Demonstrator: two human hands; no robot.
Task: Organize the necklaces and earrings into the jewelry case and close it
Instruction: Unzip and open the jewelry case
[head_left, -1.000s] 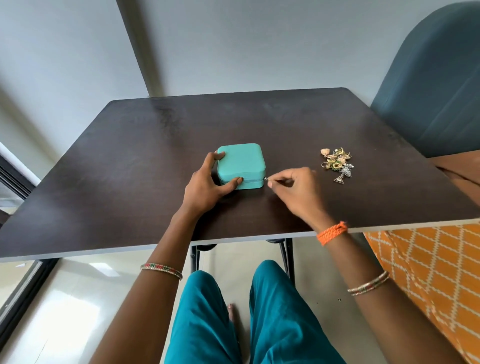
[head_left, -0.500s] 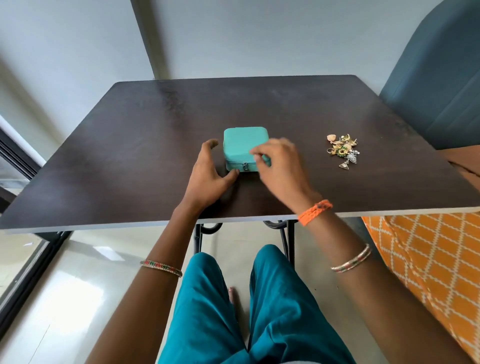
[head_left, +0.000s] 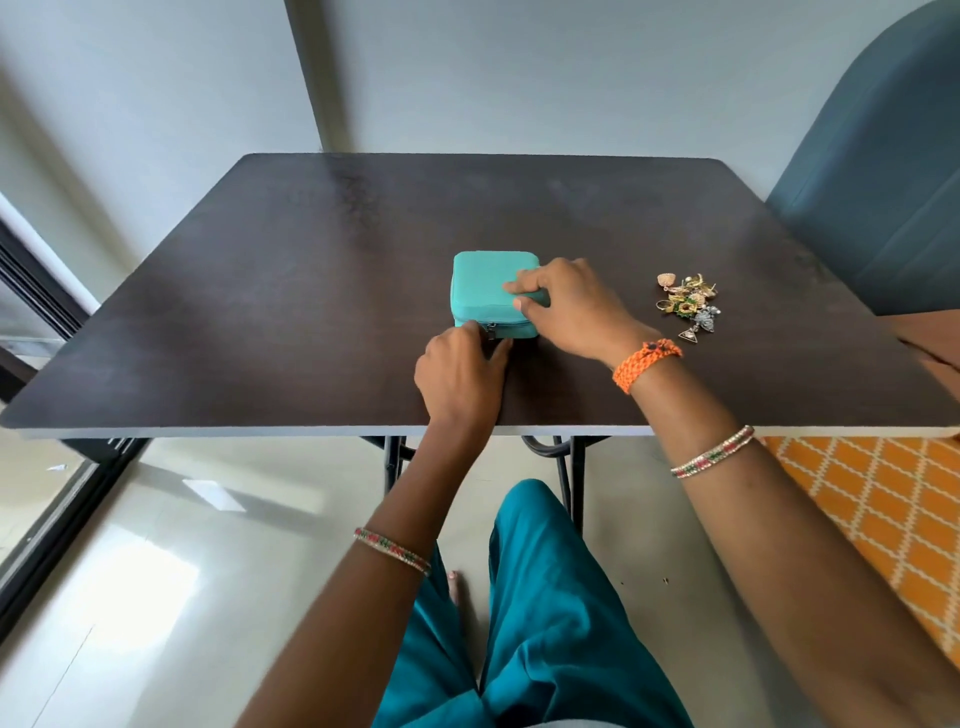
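A closed teal jewelry case (head_left: 483, 283) lies on the dark table (head_left: 311, 291), a little right of the middle. My right hand (head_left: 569, 312) grips its near right corner, fingers over the lid and thumb against the side. At the case's front edge my left hand (head_left: 460, 374) has thumb and forefinger on either side of the dark zipper pull (head_left: 491, 329) and seems to pinch it. A small heap of gold and silver earrings (head_left: 688, 304) lies on the table to the right of the case, apart from both hands.
A dark blue-grey chair back (head_left: 878, 182) stands at the table's far right. Orange patterned cloth (head_left: 883, 519) lies low on the right. A grey wall runs behind the table, and its near edge (head_left: 260, 431) is close to my knees.
My right hand left the zipper pull and moved onto the case's right corner. My left hand moved from the case's left side to the front, at the zipper pull.
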